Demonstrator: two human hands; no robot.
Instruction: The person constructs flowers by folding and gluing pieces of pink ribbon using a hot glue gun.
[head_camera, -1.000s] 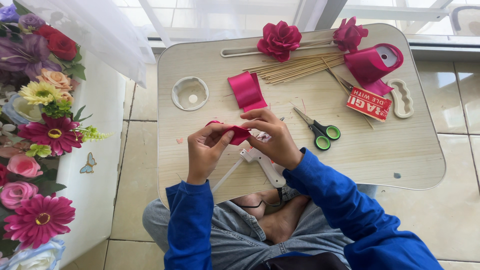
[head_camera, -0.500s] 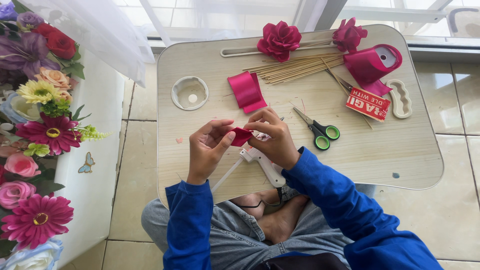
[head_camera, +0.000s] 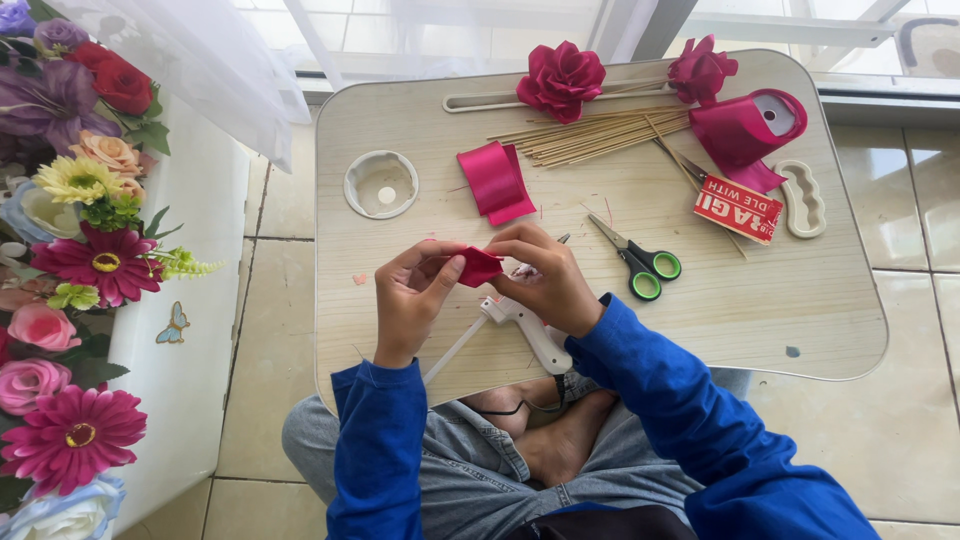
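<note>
My left hand (head_camera: 412, 300) and my right hand (head_camera: 545, 280) meet over the near middle of a small wooden lap table (head_camera: 800, 300). Between their fingertips they pinch a small folded piece of magenta ribbon (head_camera: 478, 266). A white glue gun (head_camera: 525, 328) lies on the table just under my right hand, with a glue stick poking out toward the table's front edge. Both sleeves are blue.
Scissors with green and black handles (head_camera: 640, 262) lie right of my hands. Cut ribbon pieces (head_camera: 495, 180), wooden skewers (head_camera: 600, 135), two ribbon roses (head_camera: 560, 78), a ribbon roll (head_camera: 745, 125), a red label (head_camera: 738, 208) and a round cup recess (head_camera: 380, 185) sit farther back. Artificial flowers (head_camera: 85, 260) stand left.
The ribbon piece between my fingers has been turned and folded a little more; my left fingers have shifted slightly on it. Everything else on the table stays put.
</note>
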